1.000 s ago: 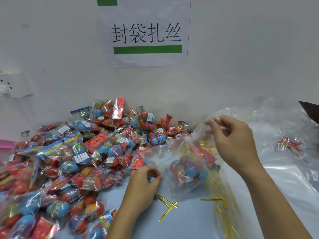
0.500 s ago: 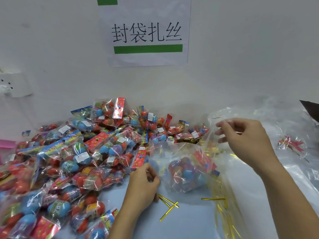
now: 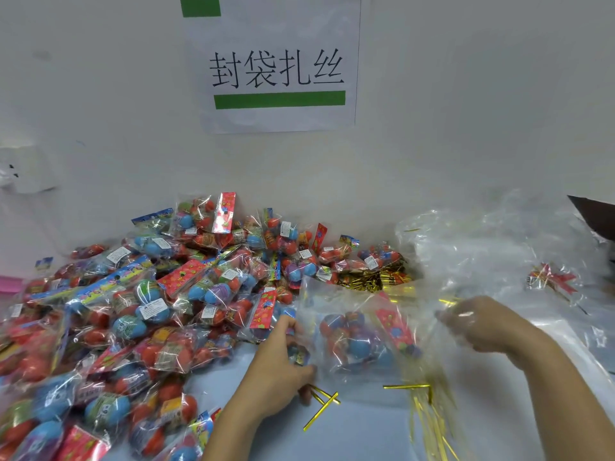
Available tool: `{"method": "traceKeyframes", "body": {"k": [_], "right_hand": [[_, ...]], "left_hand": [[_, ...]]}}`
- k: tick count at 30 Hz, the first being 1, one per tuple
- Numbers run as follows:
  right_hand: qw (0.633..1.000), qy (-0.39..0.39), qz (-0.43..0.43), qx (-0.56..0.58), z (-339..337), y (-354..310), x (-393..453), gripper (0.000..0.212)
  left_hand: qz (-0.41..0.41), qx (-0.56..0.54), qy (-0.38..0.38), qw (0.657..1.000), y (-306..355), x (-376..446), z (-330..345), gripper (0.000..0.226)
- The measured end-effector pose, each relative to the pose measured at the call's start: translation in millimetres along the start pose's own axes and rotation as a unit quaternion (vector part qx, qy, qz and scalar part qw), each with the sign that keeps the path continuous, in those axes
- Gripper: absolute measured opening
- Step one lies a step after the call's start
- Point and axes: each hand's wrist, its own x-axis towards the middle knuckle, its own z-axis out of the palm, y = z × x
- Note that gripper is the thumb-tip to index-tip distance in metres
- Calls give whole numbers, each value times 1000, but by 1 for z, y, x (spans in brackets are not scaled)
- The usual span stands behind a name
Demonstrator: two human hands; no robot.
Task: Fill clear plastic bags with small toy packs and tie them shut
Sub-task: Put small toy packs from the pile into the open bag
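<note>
A clear plastic bag (image 3: pixel 336 294) lies on the table between my hands with a toy pack (image 3: pixel 359 341) of blue and red balls inside. My left hand (image 3: pixel 279 367) pinches the bag's left edge. My right hand (image 3: pixel 482 324) grips the bag's right side, its fingers seen through the plastic. A big heap of toy packs (image 3: pixel 149 311) fills the left half of the table. Gold twist ties (image 3: pixel 322 404) lie loose under my left hand, and a bundle of them (image 3: pixel 429 424) fans out beneath the bag.
A stack of clear empty bags (image 3: pixel 499 254) lies at the right against the wall. A tied red-and-gold item (image 3: pixel 552 281) rests on it. More gold ties (image 3: pixel 369 281) sit behind the bag. A paper sign (image 3: pixel 276 71) hangs on the wall.
My right hand has dropped lower and closer to the table, pulling the bag's right side down. The bag now lies flatter. My left hand has stayed at the bag's left edge.
</note>
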Motion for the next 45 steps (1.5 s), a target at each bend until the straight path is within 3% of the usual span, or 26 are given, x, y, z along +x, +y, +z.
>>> {"method": "traceKeyframes", "body": {"k": [3, 7, 14, 18, 22, 27, 29, 32, 33, 37, 41, 43, 45], "right_hand": [[1000, -17, 7, 0, 15, -8, -6, 44], [1000, 17, -13, -1, 25, -14, -2, 8], [971, 177, -89, 134, 7, -11, 4, 30], [949, 177, -142, 217, -1, -25, -5, 21], [946, 154, -169, 228, -3, -40, -13, 20], [942, 184, -196, 202, -2, -48, -22, 20], [935, 211, -211, 190, -3, -53, -25, 15], [932, 240, -201, 181, -1, -61, -26, 21], [933, 243, -198, 179, 1, -63, -26, 23], [926, 246, -201, 203, 4, -65, -28, 21], [893, 285, -232, 260, -13, -63, -33, 21], [883, 290, -239, 282, -16, -63, -34, 21], [891, 270, -234, 279, -14, -63, -33, 22]], "left_hand": [[6, 4, 13, 1000, 1, 0, 5, 42], [18, 38, 22, 999, 1, 0, 8, 44], [30, 81, 25, 996, -1, 0, 5, 41], [31, 85, 17, 996, -3, 1, 7, 41], [29, 115, -26, 993, 0, -2, 2, 52], [143, 91, 98, 981, 21, -7, -3, 32], [188, 56, 84, 977, 31, -13, -3, 22], [201, 98, -1, 975, 41, -20, 7, 57], [212, 127, -10, 969, 43, -21, 12, 59], [294, 157, 80, 939, 50, -16, 32, 12], [244, 11, 229, 942, 57, -5, 14, 15], [208, -37, 225, 951, 64, 3, 1, 13], [174, -17, 192, 966, 70, 11, -5, 15]]}}
